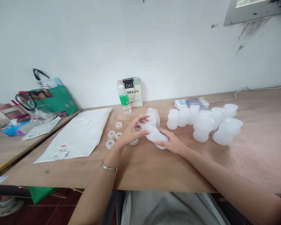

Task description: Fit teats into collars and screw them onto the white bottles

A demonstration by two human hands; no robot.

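Head view: you've got a frosted, translucent silicone cup (155,135), soft-looking w/ a pinched waist, lying on its side just above the plywood table (145,168), approx centre. Your right hand (172,143) wraps it from below, fingers curled round the body, thumb on top. Your left hand (131,131), metal bangle on the wrist, has fingers half open, tips pinching at the cup's left end; whether a small part sits between them I can't tell. Same matte cups (203,128) stand upright in a cluster to the right, about 8, some hidden behind others. Small clear plastic caps (111,135), round and shiny, lie just left of your left hand: 5 seen, one partly under the hand. One clear ribbed piece (153,115) stands behind the hands. 1 water bottle (125,100), green label, by a white box (132,90) at the wall. 1 flat white poly bag (79,134) at left; green tote (53,100) beyond.
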